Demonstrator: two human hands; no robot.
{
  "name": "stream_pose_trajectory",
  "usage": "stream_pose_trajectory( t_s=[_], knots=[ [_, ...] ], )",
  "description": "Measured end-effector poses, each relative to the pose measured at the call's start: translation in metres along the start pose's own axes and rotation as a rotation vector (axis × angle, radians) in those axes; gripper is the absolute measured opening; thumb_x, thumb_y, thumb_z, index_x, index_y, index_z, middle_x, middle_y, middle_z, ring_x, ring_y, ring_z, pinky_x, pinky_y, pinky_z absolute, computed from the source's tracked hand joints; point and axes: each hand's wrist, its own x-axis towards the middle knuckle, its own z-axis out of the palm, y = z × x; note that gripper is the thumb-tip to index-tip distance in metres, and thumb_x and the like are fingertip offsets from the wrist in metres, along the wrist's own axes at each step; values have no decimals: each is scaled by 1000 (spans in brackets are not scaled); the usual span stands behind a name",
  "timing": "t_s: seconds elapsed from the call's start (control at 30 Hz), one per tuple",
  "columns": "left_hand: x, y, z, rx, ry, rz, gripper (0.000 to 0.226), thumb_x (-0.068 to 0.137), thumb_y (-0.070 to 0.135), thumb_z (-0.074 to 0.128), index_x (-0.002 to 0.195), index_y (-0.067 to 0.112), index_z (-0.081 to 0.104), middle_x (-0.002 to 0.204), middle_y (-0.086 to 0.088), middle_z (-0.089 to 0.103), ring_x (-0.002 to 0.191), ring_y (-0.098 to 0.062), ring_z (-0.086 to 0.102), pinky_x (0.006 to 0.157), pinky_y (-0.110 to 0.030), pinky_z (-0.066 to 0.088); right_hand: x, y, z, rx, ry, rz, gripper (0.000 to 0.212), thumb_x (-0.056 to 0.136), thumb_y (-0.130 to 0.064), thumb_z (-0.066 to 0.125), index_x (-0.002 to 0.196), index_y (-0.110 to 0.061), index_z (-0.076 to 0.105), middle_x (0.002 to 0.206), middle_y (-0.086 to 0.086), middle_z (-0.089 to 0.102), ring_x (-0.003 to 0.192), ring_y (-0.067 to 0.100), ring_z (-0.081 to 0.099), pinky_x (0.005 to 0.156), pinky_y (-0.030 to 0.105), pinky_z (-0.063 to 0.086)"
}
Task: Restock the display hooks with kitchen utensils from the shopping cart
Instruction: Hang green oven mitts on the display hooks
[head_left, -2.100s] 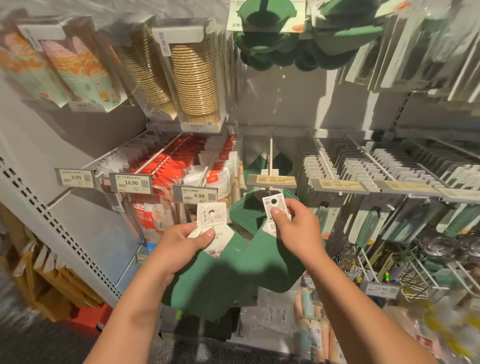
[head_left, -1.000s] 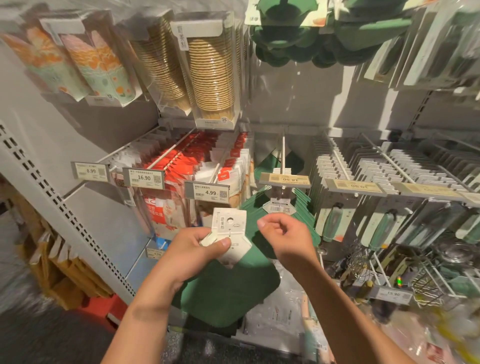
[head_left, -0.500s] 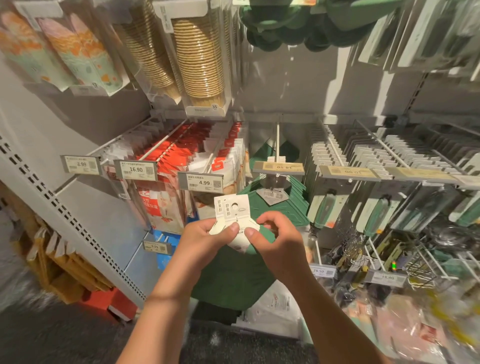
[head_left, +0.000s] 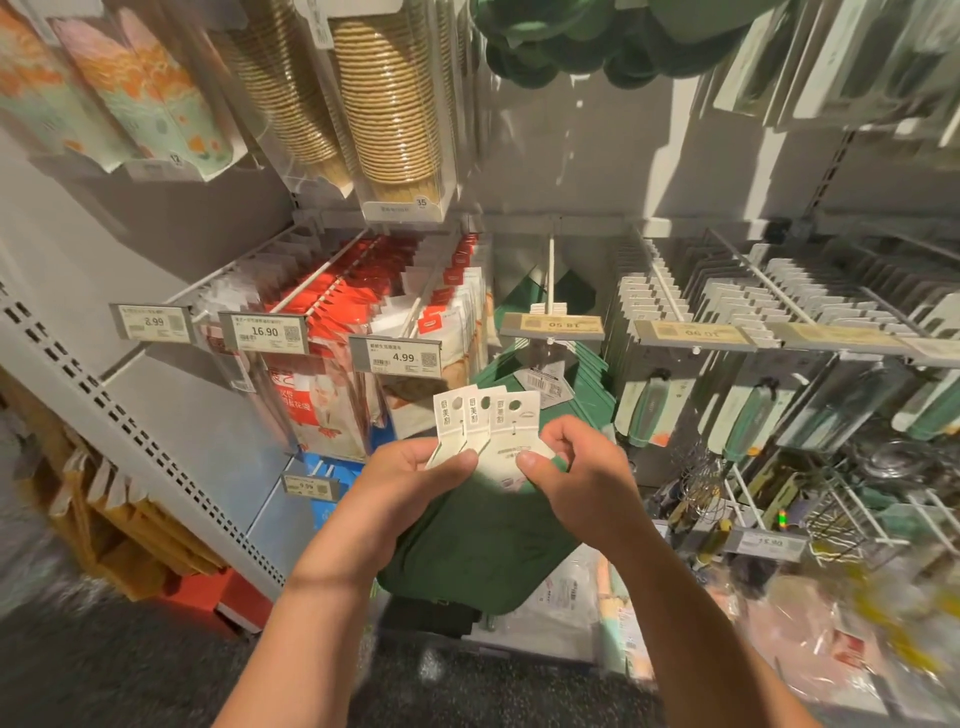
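Store peg wall, price tags along the hook rails. Left hand (head_left: 410, 486) and right hand (head_left: 582, 480) both pinch the fanned white header cards (head_left: 480, 421) of a stack of green scrapers (head_left: 483, 545), held just below the middle display hook (head_left: 550, 275). More green scrapers already hang on that hook.

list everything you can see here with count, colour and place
green boards: three white header cards fanned, dark green, held in front of the middle hook
hung green boards: stack, dark green, on the middle hook
middle hook: one, white, centre
price tags: several, white on the left, tan on the right, at hook ends
red and white packets: many, left hooks
paper cup packs: several, tan and patterned, top left
green-handled utensils: many, right hooks
left hand: one, grips the cards
right hand: one, fingers pinch the cards
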Motion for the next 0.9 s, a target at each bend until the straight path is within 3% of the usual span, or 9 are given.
stream_pose_trajectory(
  t_s=[0.13,0.2,0.27,0.37,0.47,0.6,0.7,0.9],
  knots=[
    [2,-1,0,-3,86,-13,28,88,28,78,105,7,81,107,-16,79,98,-33,76,89,-44,57,2,1,-3,91,-34,76,13,95,-23,71,87,-28,62,79,-16,60,68,-11,53,59,7,36],
    [2,1,1,-40,142,-27,19,96,20,72,105,5,80,106,-15,79,93,-28,76,87,-39,57,2,2,-4,114,-13,86,3,96,-26,69,98,-27,69,95,-17,69,86,-7,60,74,15,43],
    [3,4,1,-47,189,-29,17,97,16,70,106,5,79,104,-11,80,94,-25,76,88,-37,57,3,3,-6,118,18,98,10,98,-27,68,107,-25,71,104,-18,70,98,3,61,84,26,46],
    [4,10,-1,-27,248,-3,11,96,12,71,102,8,79,99,-7,81,89,-20,77,84,-33,57,4,7,-7,125,63,126,16,99,-27,66,114,-25,72,107,-15,69,104,7,61,86,25,42],
    [5,12,-7,-25,319,41,11,96,9,71,103,8,79,101,-8,80,95,-24,76,90,-35,57,5,14,-7,103,131,115,22,100,-26,65,121,-21,71,115,-11,69,108,10,60,90,26,41],
    [5,16,-18,37,386,86,10,96,9,71,98,12,80,98,-4,81,98,-26,75,97,-41,55,14,19,-9,57,171,110,28,102,-24,61,128,-17,70,118,-6,66,109,12,57,91,25,37],
    [7,20,-24,133,408,99,9,95,12,73,96,16,80,95,2,81,96,-22,75,93,-38,56,23,21,-9,28,182,97,29,103,-23,59,129,-18,70,120,-1,67,111,17,59,90,27,37],
    [7,25,-40,453,413,178,8,94,22,75,95,27,81,92,14,80,84,-8,71,85,-32,53,36,20,-13,-44,230,89,28,104,-25,57,128,-23,72,107,-8,62,106,19,59,83,28,35]
  ],
)
